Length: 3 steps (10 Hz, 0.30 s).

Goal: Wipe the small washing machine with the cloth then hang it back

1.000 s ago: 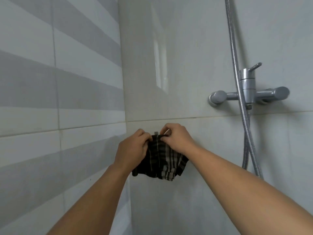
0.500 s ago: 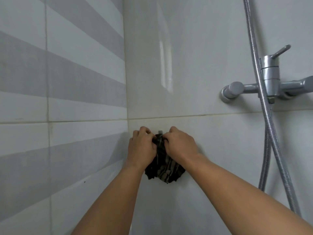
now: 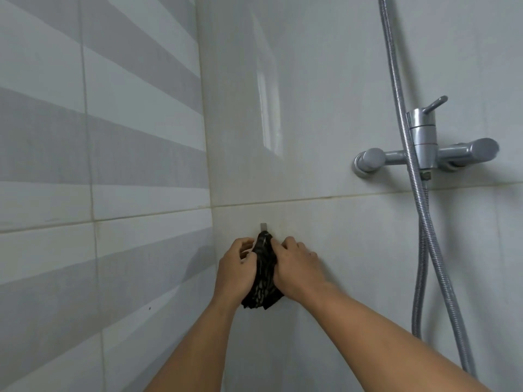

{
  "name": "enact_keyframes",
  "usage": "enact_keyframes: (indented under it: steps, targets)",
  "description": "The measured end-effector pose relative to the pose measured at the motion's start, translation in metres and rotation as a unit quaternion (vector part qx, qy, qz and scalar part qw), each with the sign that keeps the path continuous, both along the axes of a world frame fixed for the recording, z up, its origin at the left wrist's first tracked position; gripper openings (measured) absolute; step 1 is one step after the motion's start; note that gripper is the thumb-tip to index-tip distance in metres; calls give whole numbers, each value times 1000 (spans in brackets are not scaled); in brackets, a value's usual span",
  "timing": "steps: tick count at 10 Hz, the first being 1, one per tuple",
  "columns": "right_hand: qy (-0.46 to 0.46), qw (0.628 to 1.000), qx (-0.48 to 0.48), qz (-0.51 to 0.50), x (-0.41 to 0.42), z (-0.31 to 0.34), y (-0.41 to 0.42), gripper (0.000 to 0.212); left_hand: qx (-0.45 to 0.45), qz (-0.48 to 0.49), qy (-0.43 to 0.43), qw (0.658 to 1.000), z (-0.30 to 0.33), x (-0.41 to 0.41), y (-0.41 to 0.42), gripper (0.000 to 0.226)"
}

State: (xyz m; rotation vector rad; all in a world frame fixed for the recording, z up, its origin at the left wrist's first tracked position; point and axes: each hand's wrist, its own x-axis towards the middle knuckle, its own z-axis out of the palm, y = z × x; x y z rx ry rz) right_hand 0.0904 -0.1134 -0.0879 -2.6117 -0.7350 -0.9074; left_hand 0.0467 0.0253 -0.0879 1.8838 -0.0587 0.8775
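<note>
The left hand point(image 3: 235, 267) has its fingers curled loosely against the left side of the cloth point(image 3: 264, 274), thumb and fingertips touching the fabric; whether they truly pinch it cannot be told. The right hand point(image 3: 295, 268) lies against the cloth's right side with its fingers mostly flattened toward the wall, knuckles up, pressing rather than clearly gripping. Both hands sit just below the centre of the frame, the forearms running down to the bottom edge.

Just above the hands, a small metal hook plate point(image 3: 263, 226) is fixed to the pale wall tile point(image 3: 325, 250), and the top of the cloth reaches up to touch it; the hook's own tip is hidden by the fabric. The two hands cover much of the cloth's sides, so only its middle strip and lower edge show.

At the right of the frame a chrome shower mixer point(image 3: 423, 148) is mounted on the same wall, its lever tilted upward, well apart from the hands. A ribbed metal shower hose point(image 3: 396, 80) runs from the upper right down past the mixer and loops toward the lower right. The left of the frame is a wall of grey and white striped tiles point(image 3: 99, 165), meeting the pale wall in a corner near the left hand.

The cloth is dark, nearly black, with pale checked lines, bunched into a narrow vertical bundle.
</note>
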Motion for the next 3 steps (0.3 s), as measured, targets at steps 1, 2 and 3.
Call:
enact_keyframes:
  steps: [1,2,3]
  targets:
    - [11,1000,-5,-20,-5,-5,0,61,32,44,6,998,-8,-6,-2,33]
    - [36,999,-20,-35,-15,-5,-2,65,66,84,15,994,-13,-12,0,40]
    - [45,997,-31,-50,-24,-4,-4,68,81,108,3,991,-12,-21,-2,42]
